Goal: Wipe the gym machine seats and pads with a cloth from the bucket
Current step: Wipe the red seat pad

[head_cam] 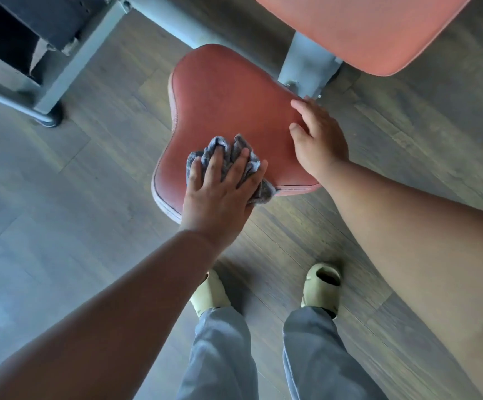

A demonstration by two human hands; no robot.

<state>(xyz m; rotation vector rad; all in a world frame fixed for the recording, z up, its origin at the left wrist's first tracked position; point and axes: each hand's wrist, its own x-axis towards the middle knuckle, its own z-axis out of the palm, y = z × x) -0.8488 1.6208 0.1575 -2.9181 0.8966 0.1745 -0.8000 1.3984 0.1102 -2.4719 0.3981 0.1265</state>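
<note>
Bare forearms reached down; left hand, fingers spread, pressed the cloth flat on the seat, right hand open, steadying; overlapping strokes would serve best

Red seat bears a crumpled cloth (grey).

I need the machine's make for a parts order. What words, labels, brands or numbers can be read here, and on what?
None can be read.
Seat, back pad, frame, cloth: no print shows.
Left slipper: a small dark mark near its edge, too small to read.
</note>
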